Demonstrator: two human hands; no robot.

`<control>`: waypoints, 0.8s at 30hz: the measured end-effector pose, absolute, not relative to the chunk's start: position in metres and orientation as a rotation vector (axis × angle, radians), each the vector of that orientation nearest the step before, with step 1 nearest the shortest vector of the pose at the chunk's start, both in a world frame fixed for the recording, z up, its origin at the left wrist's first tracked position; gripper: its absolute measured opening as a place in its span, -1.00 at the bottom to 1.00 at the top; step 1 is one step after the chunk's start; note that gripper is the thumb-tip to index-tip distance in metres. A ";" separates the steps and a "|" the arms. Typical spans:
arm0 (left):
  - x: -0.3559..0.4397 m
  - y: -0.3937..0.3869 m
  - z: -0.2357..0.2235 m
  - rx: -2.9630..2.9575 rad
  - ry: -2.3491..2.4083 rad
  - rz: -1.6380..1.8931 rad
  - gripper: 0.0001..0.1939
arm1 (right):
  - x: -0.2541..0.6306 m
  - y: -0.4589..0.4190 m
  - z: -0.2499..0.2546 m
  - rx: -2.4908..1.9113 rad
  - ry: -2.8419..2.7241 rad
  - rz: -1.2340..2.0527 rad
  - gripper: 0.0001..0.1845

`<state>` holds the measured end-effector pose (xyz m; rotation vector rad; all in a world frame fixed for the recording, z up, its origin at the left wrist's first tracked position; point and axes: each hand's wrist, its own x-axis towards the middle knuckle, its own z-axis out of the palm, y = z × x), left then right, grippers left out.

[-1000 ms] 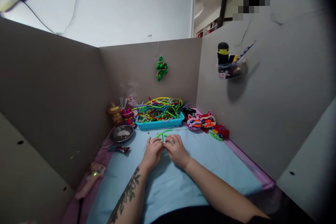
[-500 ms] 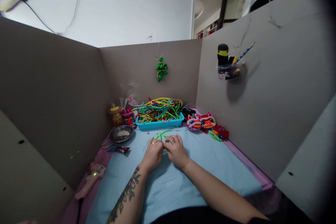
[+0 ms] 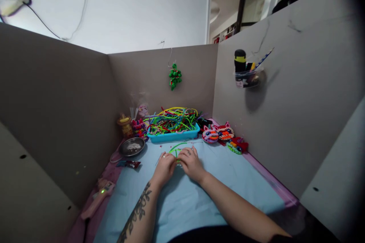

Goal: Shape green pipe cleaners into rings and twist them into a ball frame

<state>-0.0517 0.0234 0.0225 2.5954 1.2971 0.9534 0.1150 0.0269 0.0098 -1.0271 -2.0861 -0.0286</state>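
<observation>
Green pipe cleaners (image 3: 176, 153): bent, mid-tabletop (image 3: 236, 190), towards the far edge. Left hand (image 3: 165, 167) and right hand (image 3: 191, 164): fingertips pinched on them. Far edge: blue tray (image 3: 173, 136), heaped with coloured strands (image 3: 174, 120). Far-right corner: animal faces (image 3: 210, 136). Left edge: metal bowl (image 3: 124, 148).

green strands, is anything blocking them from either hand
Nothing visible does: the left hand and right hand come together at the near end of the green strands, though fingers hide the exact grip. The blue tray sits beyond, the metal dish off left.
</observation>
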 end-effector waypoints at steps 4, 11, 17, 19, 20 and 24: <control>-0.052 0.025 0.021 2.578 1.337 0.962 -0.86 | 0.116 0.028 0.008 -1.030 -2.071 -0.044 -0.88; -0.049 0.025 0.020 2.594 1.363 0.935 -0.85 | 0.113 0.029 0.005 -1.070 -2.128 -0.088 -0.89; -0.049 0.022 0.020 2.617 1.346 0.933 -0.81 | 0.107 0.025 0.003 -1.094 -2.167 -0.129 -0.83; -0.049 0.022 0.020 2.624 1.344 0.923 -0.79 | 0.105 0.023 0.002 -1.114 -2.171 -0.145 -0.80; -0.049 0.021 0.021 2.628 1.342 0.912 -0.79 | 0.105 0.023 0.002 -1.122 -2.174 -0.151 -0.79; -0.048 0.021 0.022 2.640 1.332 0.872 -0.78 | 0.104 0.022 0.002 -1.131 -2.194 -0.171 -0.76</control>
